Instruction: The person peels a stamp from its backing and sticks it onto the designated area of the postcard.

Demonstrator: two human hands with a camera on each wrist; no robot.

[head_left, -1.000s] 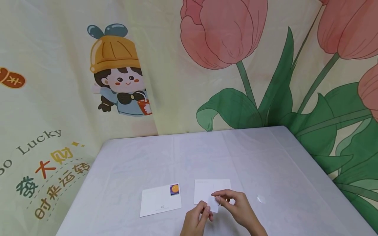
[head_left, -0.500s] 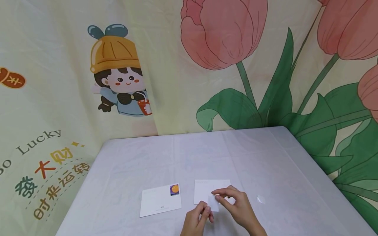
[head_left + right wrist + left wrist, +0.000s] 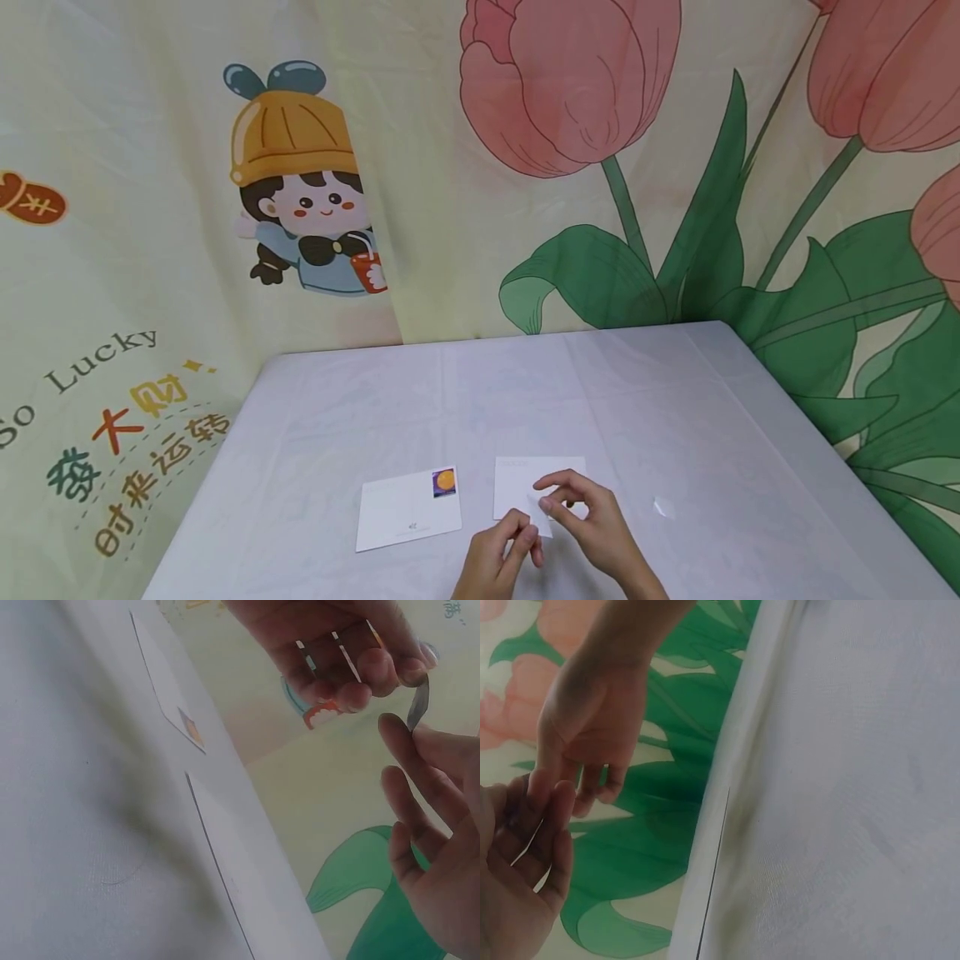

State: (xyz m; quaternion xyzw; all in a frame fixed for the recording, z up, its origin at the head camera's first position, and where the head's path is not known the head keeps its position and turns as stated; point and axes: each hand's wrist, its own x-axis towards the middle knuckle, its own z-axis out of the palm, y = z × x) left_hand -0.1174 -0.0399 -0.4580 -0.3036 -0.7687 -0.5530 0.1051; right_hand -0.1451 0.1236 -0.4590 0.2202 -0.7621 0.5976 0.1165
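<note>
"One small white sheet, and what has hold of it?"

"Both my hands. My left hand pinches its lower edge with thumb and forefinger; my right hand grips its upper end the same way. From my right wrist I see it nearly edge-on between the two sets of fingertips."

"Is it lying on anything?"

"No, my grip holds it up over the worktop, in front of the second postcard."

"And around it?"

"To the left lies a stamped postcard, its purple-and-orange stamp at the top right corner. Off to my right is a small clear scrap. Just behind my fingers lies the second postcard, partly covered by my right hand."

"Farthest off?"

"A cloth backdrop printed with pink tulips and a yellow-hatted cartoon child."
</note>
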